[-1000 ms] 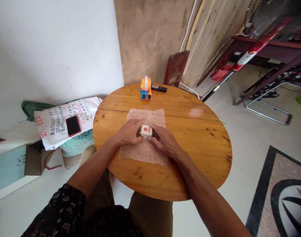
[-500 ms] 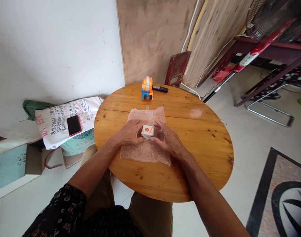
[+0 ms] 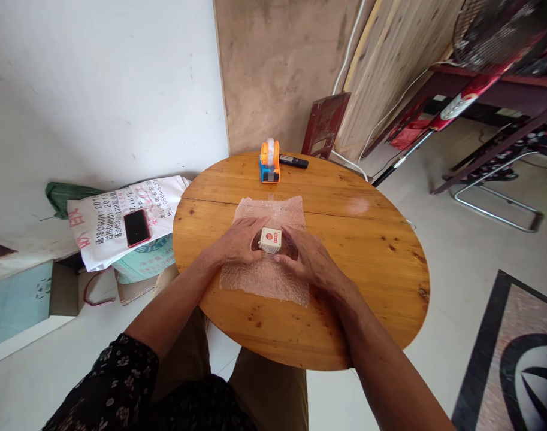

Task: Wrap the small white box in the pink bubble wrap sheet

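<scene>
Small box (image 3: 270,239), no clear long axis, btwn part-curled L hand (image 3: 239,244) & R hand (image 3: 313,256), abt equally near; can't tell if gripped; bubble wrap's (image 3: 264,282) far edge beyond.

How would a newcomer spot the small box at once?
On the rounded wooden table, find the bubble wrap. The small box is over it, between the left hand and right hand. Unlike the orange-and-blue tape dispenser and black object farther back, it is cream with red print on top.

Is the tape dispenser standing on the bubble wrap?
No, the tape dispenser stands on the wooden table, beyond the bubble wrap.
</scene>
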Available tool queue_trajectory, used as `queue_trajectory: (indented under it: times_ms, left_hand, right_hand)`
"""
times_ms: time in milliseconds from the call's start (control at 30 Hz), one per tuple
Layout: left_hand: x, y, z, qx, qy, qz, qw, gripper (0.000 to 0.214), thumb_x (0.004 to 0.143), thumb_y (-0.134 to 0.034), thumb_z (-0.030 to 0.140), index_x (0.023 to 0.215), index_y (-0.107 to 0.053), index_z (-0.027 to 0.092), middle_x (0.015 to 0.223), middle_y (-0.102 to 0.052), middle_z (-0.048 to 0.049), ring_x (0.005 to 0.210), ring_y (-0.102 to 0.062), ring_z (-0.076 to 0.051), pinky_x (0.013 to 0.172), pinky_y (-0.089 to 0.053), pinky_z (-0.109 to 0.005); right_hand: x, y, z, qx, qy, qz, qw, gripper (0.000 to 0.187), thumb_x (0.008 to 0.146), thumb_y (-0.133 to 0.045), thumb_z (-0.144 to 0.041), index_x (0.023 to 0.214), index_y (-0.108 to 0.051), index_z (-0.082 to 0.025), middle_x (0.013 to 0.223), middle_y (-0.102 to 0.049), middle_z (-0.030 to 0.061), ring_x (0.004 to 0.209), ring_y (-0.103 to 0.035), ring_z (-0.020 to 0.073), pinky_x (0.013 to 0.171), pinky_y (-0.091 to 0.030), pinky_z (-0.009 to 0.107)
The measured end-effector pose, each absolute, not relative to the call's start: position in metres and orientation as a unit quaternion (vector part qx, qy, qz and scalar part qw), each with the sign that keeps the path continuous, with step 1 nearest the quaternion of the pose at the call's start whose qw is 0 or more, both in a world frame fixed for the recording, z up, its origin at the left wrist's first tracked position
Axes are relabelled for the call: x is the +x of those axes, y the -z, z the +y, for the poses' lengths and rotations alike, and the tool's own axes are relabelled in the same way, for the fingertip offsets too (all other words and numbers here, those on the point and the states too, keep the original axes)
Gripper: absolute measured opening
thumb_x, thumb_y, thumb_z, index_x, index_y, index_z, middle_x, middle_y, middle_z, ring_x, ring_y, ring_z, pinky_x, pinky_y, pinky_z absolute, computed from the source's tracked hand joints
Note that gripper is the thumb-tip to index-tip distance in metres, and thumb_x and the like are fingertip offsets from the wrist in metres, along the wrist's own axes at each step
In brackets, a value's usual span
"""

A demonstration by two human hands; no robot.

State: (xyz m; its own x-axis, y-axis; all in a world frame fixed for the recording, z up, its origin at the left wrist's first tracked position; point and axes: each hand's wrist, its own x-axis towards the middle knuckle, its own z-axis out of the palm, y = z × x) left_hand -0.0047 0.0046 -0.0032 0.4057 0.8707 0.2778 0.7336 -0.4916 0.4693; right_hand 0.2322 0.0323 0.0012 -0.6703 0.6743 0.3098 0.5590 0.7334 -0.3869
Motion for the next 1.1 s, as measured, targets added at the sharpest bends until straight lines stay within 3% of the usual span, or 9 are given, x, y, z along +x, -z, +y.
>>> queue_trajectory:
  times_ms: [300, 500, 667, 933, 1100]
  left_hand:
    - [-0.009, -0.007, 0.0, 0.809, -0.279, 0.5, 0.134, 0.081, 0.074, -0.063, 0.03, 0.148, -0.035, 0.014, 0.148, -0.048, -0.0181, 0.138, -0.044, -0.035, 0.116, -0.034, -0.053]
    - [-0.016, -0.031, -0.037, 0.782, -0.293, 0.546, 0.062, 0.074, 0.075, -0.058, 0.025, 0.145, -0.039, 0.013, 0.142, -0.052, -0.0167, 0.133, -0.047, -0.034, 0.114, -0.035, -0.052]
    - [-0.013, -0.022, -0.08, 0.81, -0.239, 0.532, 0.06, 0.058, 0.074, -0.059, 0.021, 0.132, -0.054, 0.015, 0.13, -0.059, -0.0151, 0.13, -0.049, -0.033, 0.113, -0.036, -0.052]
    - [0.002, -0.016, -0.102, 0.834, -0.197, 0.51, 0.073, 0.048, 0.073, -0.073, 0.032, 0.118, -0.062, 0.018, 0.13, -0.06, -0.0131, 0.131, -0.047, -0.034, 0.118, -0.03, -0.056]
    - [0.006, -0.014, -0.1, 0.841, -0.204, 0.498, 0.053, 0.023, 0.079, -0.066, 0.023, 0.102, -0.067, 0.019, 0.125, -0.064, -0.0108, 0.124, -0.055, -0.032, 0.114, -0.037, -0.055]
  right_hand:
    - [0.228, 0.0, 0.028, -0.337, -0.127, -0.906, 0.224, 0.064, 0.089, -0.061, -0.045, 0.144, -0.045, -0.016, 0.135, -0.061, 0.0181, 0.121, -0.058, 0.0356, 0.099, -0.046, 0.052]
    - [0.227, -0.002, 0.027, -0.338, -0.137, -0.903, 0.228, 0.063, 0.09, -0.058, -0.042, 0.145, -0.043, -0.017, 0.144, -0.054, 0.0177, 0.129, -0.053, 0.0361, 0.102, -0.043, 0.053]
    - [0.225, -0.004, 0.027, -0.34, -0.144, -0.9, 0.23, 0.062, 0.09, -0.059, -0.041, 0.145, -0.044, -0.019, 0.143, -0.056, 0.0168, 0.128, -0.054, 0.0354, 0.102, -0.043, 0.053]
    - [0.217, 0.002, 0.03, -0.338, -0.155, -0.892, 0.255, 0.051, 0.088, -0.06, -0.035, 0.136, -0.053, -0.019, 0.134, -0.064, 0.0151, 0.123, -0.058, 0.0333, 0.104, -0.044, 0.051]
    - [0.219, -0.003, 0.03, -0.334, -0.189, -0.89, 0.246, 0.052, 0.086, -0.061, -0.032, 0.136, -0.054, -0.021, 0.132, -0.065, 0.0129, 0.12, -0.061, 0.0321, 0.102, -0.045, 0.05]
